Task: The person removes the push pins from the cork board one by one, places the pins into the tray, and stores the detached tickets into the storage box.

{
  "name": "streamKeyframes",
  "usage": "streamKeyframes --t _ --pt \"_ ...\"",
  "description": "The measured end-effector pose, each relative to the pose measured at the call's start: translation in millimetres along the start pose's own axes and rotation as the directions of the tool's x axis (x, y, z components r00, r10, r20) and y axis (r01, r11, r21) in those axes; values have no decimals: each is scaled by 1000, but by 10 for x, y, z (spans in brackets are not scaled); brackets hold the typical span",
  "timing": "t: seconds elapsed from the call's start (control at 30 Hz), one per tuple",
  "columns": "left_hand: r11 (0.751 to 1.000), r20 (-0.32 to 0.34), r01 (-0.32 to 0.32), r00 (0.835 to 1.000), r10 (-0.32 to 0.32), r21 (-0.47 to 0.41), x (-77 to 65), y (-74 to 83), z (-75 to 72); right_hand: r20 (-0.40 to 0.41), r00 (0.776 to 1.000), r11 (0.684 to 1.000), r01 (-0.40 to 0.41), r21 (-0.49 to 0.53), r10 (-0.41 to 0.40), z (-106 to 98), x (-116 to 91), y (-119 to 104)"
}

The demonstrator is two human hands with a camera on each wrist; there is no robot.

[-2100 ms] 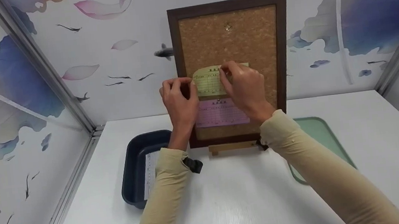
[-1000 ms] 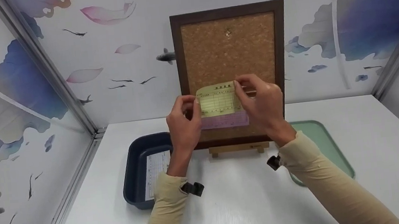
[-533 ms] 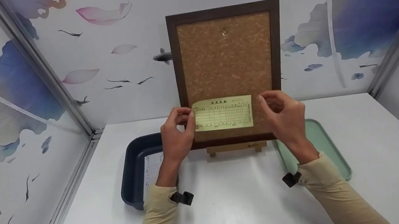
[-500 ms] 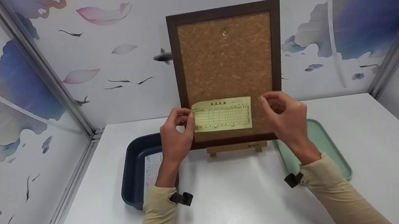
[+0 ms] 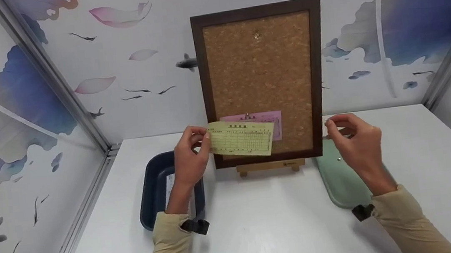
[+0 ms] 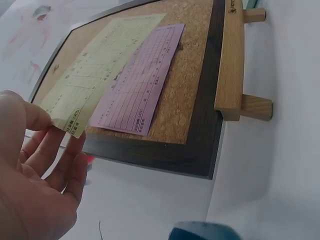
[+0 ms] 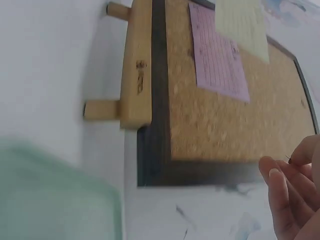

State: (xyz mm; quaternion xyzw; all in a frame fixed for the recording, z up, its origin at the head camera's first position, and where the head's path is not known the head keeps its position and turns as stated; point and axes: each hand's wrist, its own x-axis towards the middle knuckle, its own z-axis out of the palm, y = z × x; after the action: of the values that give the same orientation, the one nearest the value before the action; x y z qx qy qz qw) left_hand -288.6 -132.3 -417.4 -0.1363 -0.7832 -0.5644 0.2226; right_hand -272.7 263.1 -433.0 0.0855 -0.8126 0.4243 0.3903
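My left hand (image 5: 191, 157) pinches the left edge of a yellow printed form slip (image 5: 241, 138) between thumb and fingers. The slip tilts down to the right and overlaps a pink form slip (image 5: 276, 126), which a tack (image 5: 248, 115) fixes low on the framed cork board (image 5: 261, 72). In the left wrist view, the yellow slip (image 6: 102, 65) stands out in front of the pink one (image 6: 142, 85). My right hand (image 5: 357, 144), right of the board, pinches a small thumbtack (image 7: 288, 159) at its fingertips, its thin point showing in the right wrist view.
Several tacks (image 5: 257, 36) cluster high on the cork. A wooden stand (image 5: 270, 165) bears the board. On the left, a dark blue tub (image 5: 147, 201) holds white printed slips (image 5: 169, 186). Beneath my right hand lies a green tray (image 5: 337, 190) with a small shiny tack (image 5: 338, 159).
Both hands came down from the cork with the yellow slip, uncovering the spot above the pink one. My right hand let go of the slip and moved right; the left drew it left, tilting it.
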Motion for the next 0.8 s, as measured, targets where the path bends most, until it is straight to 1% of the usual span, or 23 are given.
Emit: streamKeyframes --t 0.1,0.2,0.33,0.43,0.53,0.6,0.67,0.73,0.8 --pt "1000 9 3 1000 -3 6 -10 -55 -98 -13 997 996 -82 -31 82 -142 -32 168" --pt "1000 -3 15 1000 -15 18 -23 -115 -180 -17 988 985 -154 -76 153 -246 -63 336" --pt "998 -9 47 999 -47 37 -40 -182 -254 9 974 968 -224 -113 227 -332 -137 532" --pt "996 -12 69 998 -68 50 -40 -220 -328 60 961 957 -262 -125 271 -390 -178 656" --pt "995 -43 89 995 -87 51 -31 -263 -440 116 944 948 -296 -116 309 -430 -191 760" --pt "992 -69 108 992 -104 63 -29 -286 -521 164 929 941 -316 -121 332 -444 -195 813" --pt "988 -79 129 989 -122 84 -31 -291 -602 210 911 934 -332 -134 354 -452 -206 857" --pt "981 -66 152 987 -145 123 -35 -278 -681 253 892 926 -344 -159 375 -460 -219 890" --pt "970 -40 170 985 -166 175 -41 -259 -758 287 877 921 -350 -173 387 -475 -230 918"
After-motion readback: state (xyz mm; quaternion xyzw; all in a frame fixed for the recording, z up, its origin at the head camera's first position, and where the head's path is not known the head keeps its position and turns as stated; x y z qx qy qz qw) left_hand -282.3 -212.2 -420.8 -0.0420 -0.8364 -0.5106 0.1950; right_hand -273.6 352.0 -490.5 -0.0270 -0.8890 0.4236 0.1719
